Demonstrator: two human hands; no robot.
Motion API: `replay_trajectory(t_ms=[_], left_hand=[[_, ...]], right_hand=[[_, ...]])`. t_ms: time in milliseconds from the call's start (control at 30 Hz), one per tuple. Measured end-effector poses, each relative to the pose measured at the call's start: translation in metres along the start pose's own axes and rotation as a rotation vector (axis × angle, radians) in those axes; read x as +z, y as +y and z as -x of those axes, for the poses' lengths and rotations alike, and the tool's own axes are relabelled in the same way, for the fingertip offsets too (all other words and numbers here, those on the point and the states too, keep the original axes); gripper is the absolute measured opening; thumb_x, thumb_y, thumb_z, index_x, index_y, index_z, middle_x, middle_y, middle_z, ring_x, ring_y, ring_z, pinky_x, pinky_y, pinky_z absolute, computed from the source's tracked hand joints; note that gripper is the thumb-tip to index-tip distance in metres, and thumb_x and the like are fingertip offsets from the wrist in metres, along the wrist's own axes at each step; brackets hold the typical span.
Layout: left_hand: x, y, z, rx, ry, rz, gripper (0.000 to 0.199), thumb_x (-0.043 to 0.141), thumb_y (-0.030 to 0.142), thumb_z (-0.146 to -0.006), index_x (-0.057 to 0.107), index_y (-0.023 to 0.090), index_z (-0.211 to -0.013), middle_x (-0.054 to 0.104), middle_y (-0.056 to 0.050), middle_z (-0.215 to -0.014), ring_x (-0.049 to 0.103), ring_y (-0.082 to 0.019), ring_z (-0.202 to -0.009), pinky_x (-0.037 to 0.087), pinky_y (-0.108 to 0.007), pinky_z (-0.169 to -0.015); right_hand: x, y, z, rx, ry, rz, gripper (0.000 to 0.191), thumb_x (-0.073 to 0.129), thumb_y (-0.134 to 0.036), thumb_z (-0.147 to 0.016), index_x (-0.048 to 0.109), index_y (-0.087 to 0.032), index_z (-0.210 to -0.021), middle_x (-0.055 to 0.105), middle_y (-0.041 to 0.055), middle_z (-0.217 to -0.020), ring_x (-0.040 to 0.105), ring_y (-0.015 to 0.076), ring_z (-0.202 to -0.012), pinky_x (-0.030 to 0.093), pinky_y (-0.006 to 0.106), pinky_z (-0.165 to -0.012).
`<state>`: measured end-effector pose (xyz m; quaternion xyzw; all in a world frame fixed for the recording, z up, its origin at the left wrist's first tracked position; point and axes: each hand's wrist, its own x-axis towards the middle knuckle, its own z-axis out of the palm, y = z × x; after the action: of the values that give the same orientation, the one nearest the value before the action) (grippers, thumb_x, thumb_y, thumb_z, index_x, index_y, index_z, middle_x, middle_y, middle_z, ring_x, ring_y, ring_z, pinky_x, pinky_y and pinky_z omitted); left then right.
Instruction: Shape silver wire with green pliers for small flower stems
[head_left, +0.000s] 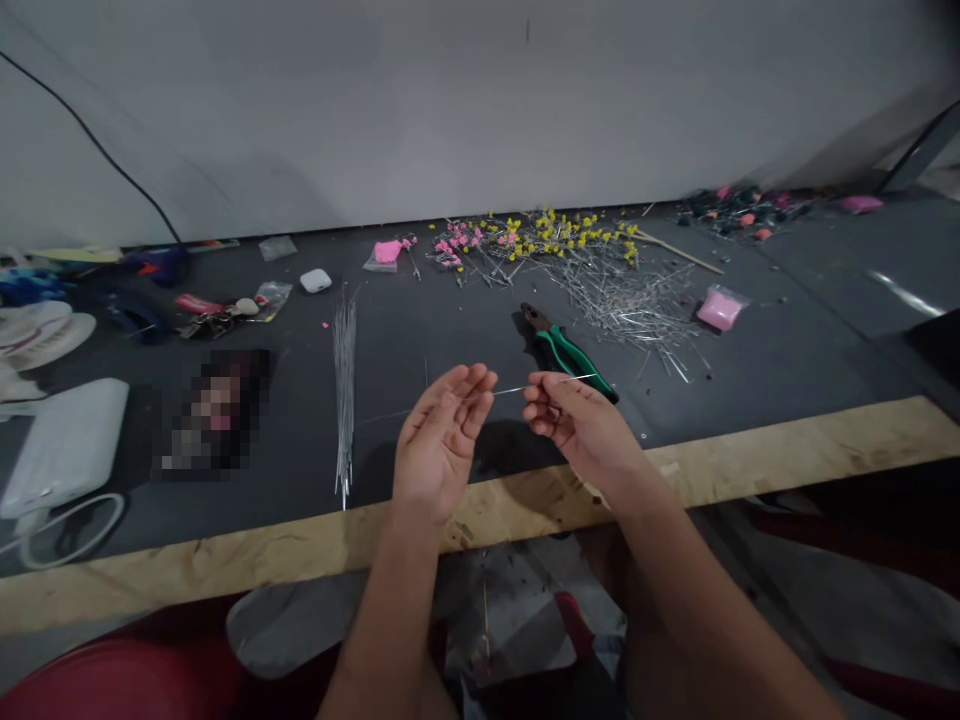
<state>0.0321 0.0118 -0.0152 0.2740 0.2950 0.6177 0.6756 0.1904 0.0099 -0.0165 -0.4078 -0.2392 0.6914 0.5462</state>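
Note:
My right hand (574, 425) pinches a thin silver wire (510, 389) that runs left toward my left hand (442, 440). My left hand is palm-up with fingers apart, its fingertips at the wire's left end. Both hands hover over the near edge of the dark table (750, 360). Green-handled pliers (570, 352) lie just behind my right hand. A bundle of straight wires (344, 385) lies to the left of my left hand.
A heap of short wires with yellow and pink beads (570, 255) lies at the back. Pink bags (720, 308), (386, 253), a white earbud case (316, 280), keys (217, 318) and white objects (64, 445) sit around. The wooden edge (787, 450) runs along the front.

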Motion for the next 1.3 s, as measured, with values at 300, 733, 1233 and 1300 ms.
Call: replay_trajectory(t_ms=[300,733,1233,1300], left_hand=[[0.007,-0.005,0.001,-0.071,0.017,-0.133,0.022,0.059,0.032,-0.086,0.07,0.015,-0.093,0.072,-0.009,-0.096,0.068,-0.016,-0.085,0.055,-0.028,-0.077],[-0.02,0.022,-0.01,-0.03,0.126,-0.292,0.015,0.07,0.025,-0.077,0.069,0.013,-0.086,0.07,-0.005,-0.081,0.065,-0.011,-0.071,0.053,-0.022,-0.064],[-0.032,0.035,-0.02,0.126,0.208,-0.302,0.011,0.068,0.024,-0.079,0.069,0.016,-0.085,0.07,-0.004,-0.081,0.065,-0.011,-0.071,0.053,-0.021,-0.063],[-0.029,0.034,-0.019,0.127,0.201,-0.302,0.011,0.067,0.025,-0.079,0.069,0.016,-0.085,0.07,-0.004,-0.081,0.065,-0.012,-0.071,0.053,-0.021,-0.063]], right_hand=[[-0.01,-0.016,-0.001,0.004,-0.06,0.055,0.019,0.067,-0.034,-0.079,0.071,-0.019,-0.088,0.071,0.0022,-0.08,0.066,0.0105,-0.065,0.052,0.019,-0.055],[-0.064,-0.029,-0.037,-0.294,0.308,0.892,0.044,0.078,-0.038,-0.055,0.057,-0.023,-0.091,0.062,0.0031,-0.1,0.057,0.024,-0.096,0.044,0.038,-0.082],[-0.047,-0.037,-0.013,0.034,0.138,0.438,0.024,0.067,-0.022,-0.064,0.063,-0.025,-0.088,0.068,-0.0002,-0.092,0.063,0.0167,-0.073,0.049,0.027,-0.064],[-0.045,-0.035,0.001,0.072,0.118,0.339,0.014,0.067,-0.019,-0.064,0.064,-0.024,-0.077,0.07,0.0018,-0.098,0.066,0.0203,-0.082,0.053,0.03,-0.067]])
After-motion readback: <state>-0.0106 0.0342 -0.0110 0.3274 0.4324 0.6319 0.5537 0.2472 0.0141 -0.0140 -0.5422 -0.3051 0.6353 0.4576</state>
